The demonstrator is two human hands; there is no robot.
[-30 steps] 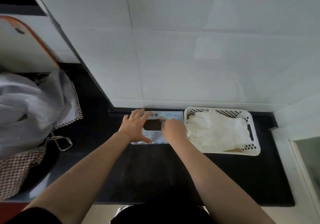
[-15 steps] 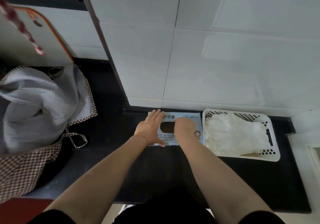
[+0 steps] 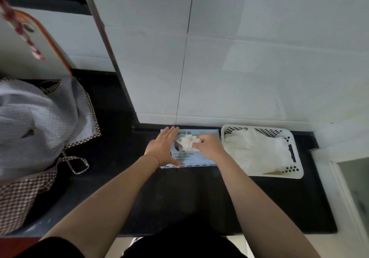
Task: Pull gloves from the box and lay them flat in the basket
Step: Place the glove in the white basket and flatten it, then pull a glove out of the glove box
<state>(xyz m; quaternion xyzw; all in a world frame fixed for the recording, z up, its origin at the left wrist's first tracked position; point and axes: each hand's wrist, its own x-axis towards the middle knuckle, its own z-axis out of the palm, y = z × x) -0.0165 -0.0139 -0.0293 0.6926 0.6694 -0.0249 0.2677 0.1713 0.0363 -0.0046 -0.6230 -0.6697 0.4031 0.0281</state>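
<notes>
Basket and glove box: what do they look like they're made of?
The basket looks like moulded white plastic with a smooth finish; its walls are punched with rows of round holes. The glove box looks like thin printed cardboard, pale blue and matte, with flat faces, sharp edges and a cut opening on top.

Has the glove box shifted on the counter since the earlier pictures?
No. The glove box lies just left of the white basket, against the wall, as before; only the camera moved.
</notes>
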